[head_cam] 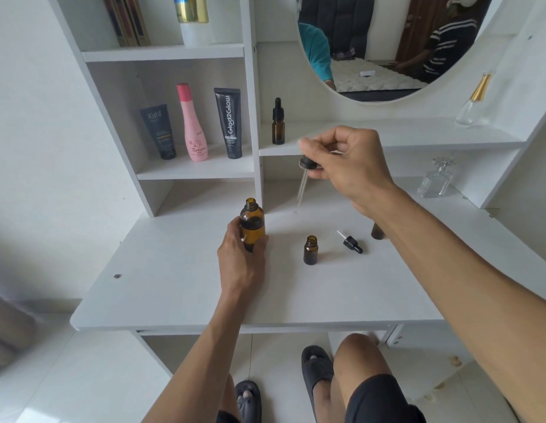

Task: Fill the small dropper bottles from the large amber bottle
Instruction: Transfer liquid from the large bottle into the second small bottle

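Note:
The large amber bottle (252, 222) stands uncapped on the white desk (180, 288), and my left hand (242, 257) grips its body. My right hand (346, 161) is raised above the desk and pinches a long dropper (305, 175) by its black cap, the glass tube hanging down to the right of the large bottle. A small open amber bottle (310, 250) stands in the middle of the desk. Beside it lies a loose small dropper cap (351, 242). Another small amber bottle (378, 231) is mostly hidden behind my right forearm. A capped small dropper bottle (278, 123) stands on the shelf.
Two dark tubes (160, 132) (230, 123) and a pink bottle (192, 123) stand in the left cubby. Clear glass perfume bottles (435, 181) (474, 102) sit at the right. A round mirror (384, 44) hangs above the shelf. My knee and sandals are under the desk.

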